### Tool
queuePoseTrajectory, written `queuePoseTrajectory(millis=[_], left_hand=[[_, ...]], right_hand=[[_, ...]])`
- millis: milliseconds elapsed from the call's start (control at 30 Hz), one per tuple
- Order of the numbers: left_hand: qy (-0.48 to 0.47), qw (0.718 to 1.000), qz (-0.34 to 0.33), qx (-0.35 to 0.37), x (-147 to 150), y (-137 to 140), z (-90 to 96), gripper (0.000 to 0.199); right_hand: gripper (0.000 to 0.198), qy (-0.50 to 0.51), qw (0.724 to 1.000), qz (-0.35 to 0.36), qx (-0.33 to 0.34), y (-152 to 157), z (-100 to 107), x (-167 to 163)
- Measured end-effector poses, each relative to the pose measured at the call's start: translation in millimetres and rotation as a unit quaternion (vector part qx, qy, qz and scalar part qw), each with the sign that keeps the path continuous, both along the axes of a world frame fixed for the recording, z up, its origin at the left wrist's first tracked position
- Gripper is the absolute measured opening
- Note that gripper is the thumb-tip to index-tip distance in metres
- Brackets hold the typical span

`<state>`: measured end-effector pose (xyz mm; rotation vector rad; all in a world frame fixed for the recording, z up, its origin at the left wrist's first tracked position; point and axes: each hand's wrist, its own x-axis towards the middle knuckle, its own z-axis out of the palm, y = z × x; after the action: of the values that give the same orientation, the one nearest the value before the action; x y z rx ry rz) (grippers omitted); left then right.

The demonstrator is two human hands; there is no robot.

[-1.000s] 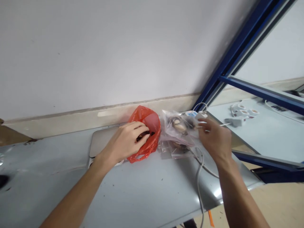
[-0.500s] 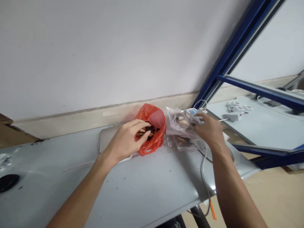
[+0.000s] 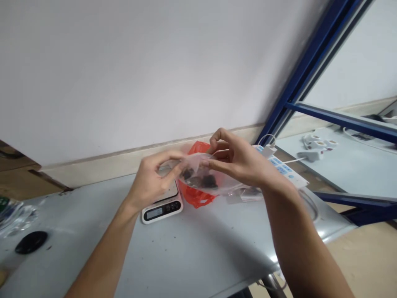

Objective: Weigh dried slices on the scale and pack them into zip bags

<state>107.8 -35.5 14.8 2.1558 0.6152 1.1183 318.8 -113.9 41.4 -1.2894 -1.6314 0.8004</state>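
A clear plastic bag (image 3: 217, 182) with dark pieces inside hangs between my two hands. My left hand (image 3: 156, 176) pinches its left edge between thumb and fingers. With thumb and fingers closed, my right hand (image 3: 237, 159) grips the bag's upper edge. Behind and below it stands a red plastic bag (image 3: 198, 199), mostly covered, so its contents are hidden. A white kitchen scale (image 3: 163, 211) with a small display sits under my left hand. More clear bags (image 3: 246, 194) lie on the table beneath my right wrist.
A white power strip (image 3: 283, 167) with plugs and cables lies at the right, beside a blue metal frame (image 3: 281, 99). On the left are a black round lid (image 3: 31, 242) and clear plastic (image 3: 18, 215). The grey table (image 3: 173, 256) meets the wall behind.
My right hand has brought a clear bag leftward, over the red bag. My left hand has left the red bag's contents and now pinches the clear bag. The scale's display has come into view.
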Motion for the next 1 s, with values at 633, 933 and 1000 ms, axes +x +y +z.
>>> queuePoseTrajectory(millis=[633,933,1000], left_hand=[[0.004,0.939,0.338,-0.062,-92.0,48.4,-45.5,0.017],[0.163,0.978,0.054,-0.118,-78.9,25.5,-26.1,0.019],[0.175,0.974,0.035,-0.138,-75.9,21.1,-23.0,0.017]], right_hand=[[0.04,0.03,0.983,0.096,-0.156,71.6,-32.7,-64.5],[0.039,-0.005,0.982,0.123,-0.143,82.6,-49.2,-70.9],[0.039,0.0,0.981,0.126,-0.146,82.5,-49.5,-72.2]])
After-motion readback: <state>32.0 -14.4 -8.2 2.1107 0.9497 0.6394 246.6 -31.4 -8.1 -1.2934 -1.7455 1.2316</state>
